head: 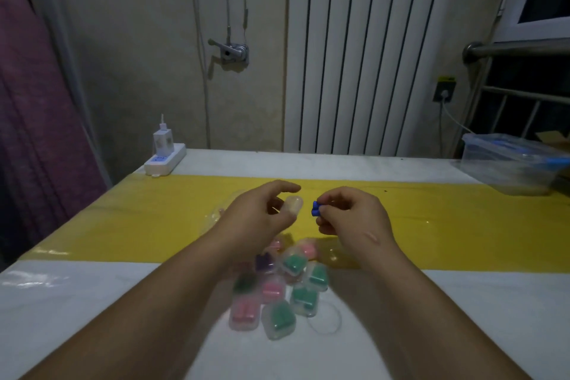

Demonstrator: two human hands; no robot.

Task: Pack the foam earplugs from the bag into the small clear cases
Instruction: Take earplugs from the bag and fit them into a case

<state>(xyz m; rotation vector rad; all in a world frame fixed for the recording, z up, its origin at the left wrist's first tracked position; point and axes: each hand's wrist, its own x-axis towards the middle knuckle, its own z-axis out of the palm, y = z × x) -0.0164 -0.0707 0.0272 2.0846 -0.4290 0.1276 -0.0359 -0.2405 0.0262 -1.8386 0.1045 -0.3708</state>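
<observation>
Far left, a power strip (pixel 165 160) sits at the table's (pixel 92 302) back edge with a white charger plugged in. Moving in along the yellow band (pixel 154 213), a bit of crinkled plastic film (pixel 215 215) peeks out just beside the left hand (pixel 259 214). That hand is raised over the band, fingers curled, gripping a clear case (pixel 293 205) at the fingertips with the index finger arched above it. Whether the lid is open, cannot tell.

Below, between the two forearms, a pile of filled cases (pixel 277 290) lies on the white part of the table: pink, green and one purple, touching and overlapping.

Back up top, a narrow gap, and here are the blue earplugs (pixel 315 208), level with the case and just beside it but not touching. The right hand (pixel 350 216) pinches them at thumb and fingertips, the other fingers tucked in.

Far right, a clear bin (pixel 509 163) rests at the table's corner, well apart from the hands.
</observation>
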